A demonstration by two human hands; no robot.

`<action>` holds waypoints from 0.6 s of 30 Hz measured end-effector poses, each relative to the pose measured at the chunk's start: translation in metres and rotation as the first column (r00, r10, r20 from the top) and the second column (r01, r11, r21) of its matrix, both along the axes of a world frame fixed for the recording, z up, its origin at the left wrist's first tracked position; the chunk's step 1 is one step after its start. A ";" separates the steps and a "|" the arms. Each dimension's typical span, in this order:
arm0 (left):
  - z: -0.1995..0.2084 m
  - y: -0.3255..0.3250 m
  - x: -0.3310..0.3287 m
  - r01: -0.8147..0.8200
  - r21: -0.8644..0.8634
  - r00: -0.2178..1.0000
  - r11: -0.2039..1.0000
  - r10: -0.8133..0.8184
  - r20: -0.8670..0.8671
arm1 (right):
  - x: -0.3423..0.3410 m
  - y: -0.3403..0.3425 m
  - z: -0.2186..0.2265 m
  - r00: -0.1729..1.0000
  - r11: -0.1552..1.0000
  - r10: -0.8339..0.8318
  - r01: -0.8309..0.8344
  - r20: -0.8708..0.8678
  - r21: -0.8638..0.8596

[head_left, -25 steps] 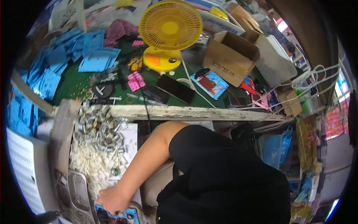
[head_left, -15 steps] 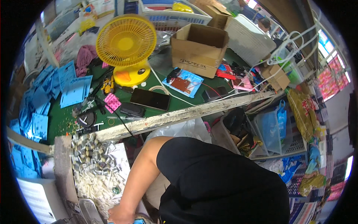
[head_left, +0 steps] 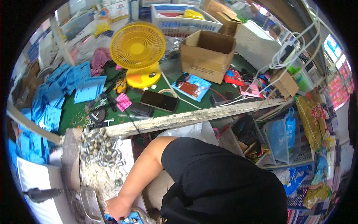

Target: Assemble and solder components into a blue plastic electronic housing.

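Observation:
My right hand [head_left: 118, 208] is low in the picture, its fingers curled together and pointing down. It is at the near end of a heap of small white plastic parts [head_left: 102, 175]. What its fingers pinch is hidden beneath them. Right beside the hand is a blue plastic piece [head_left: 133, 217] with small round fittings, cut off by the lower edge. A metal tray [head_left: 89, 203] lies left of the hand. Beyond the white parts is a pile of small metal motors [head_left: 97, 147]. My left hand is out of sight.
A yellow fan [head_left: 138, 46], an open cardboard box [head_left: 207, 56] and a dark phone [head_left: 159, 100] stand or lie on the green bench. Blue plastic panels [head_left: 89, 89] pile up at left. The bench's worn wooden edge [head_left: 179, 118] crosses ahead. Plastic bins [head_left: 276, 145] are at right.
The view has shifted, so the bench appears lower and further right. More of the blue piece shows under my right hand, and a dark handle-like object has appeared at lower left.

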State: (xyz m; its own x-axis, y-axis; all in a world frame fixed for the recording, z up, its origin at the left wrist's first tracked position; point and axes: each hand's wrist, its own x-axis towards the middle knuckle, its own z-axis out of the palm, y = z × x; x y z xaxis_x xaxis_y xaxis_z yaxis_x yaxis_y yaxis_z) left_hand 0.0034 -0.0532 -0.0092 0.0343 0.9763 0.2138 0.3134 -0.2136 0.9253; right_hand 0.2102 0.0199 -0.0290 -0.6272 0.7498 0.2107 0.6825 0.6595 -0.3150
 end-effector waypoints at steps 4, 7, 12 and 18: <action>-0.057 0.026 -0.015 0.176 0.245 0.984 0.954 -0.178 -0.014 | 0.011 -0.002 -0.026 0.969 0.965 0.061 0.005 -0.241 0.263; -0.028 0.018 0.007 0.118 0.057 0.978 0.991 -0.126 0.167 | 0.021 -0.004 -0.023 0.900 0.989 0.072 -0.009 -0.430 0.148; 0.008 0.013 -0.001 0.019 0.148 0.993 0.989 -0.002 -0.118 | 0.034 -0.021 0.032 0.971 0.998 0.060 -0.063 -0.233 -0.006; 0.014 0.005 0.001 0.071 0.138 0.981 0.988 -0.044 -0.187 | 0.040 -0.027 0.048 0.976 0.989 0.086 -0.109 -0.202 -0.105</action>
State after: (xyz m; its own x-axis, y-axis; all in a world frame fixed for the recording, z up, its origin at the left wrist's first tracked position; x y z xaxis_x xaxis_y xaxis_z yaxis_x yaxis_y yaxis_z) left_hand 0.0046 -0.0477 0.0047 0.1409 0.9313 0.3359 0.4579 -0.3621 0.8119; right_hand 0.2503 -0.0071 0.0190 -0.6534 0.7133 0.2534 0.5340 0.6716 -0.5136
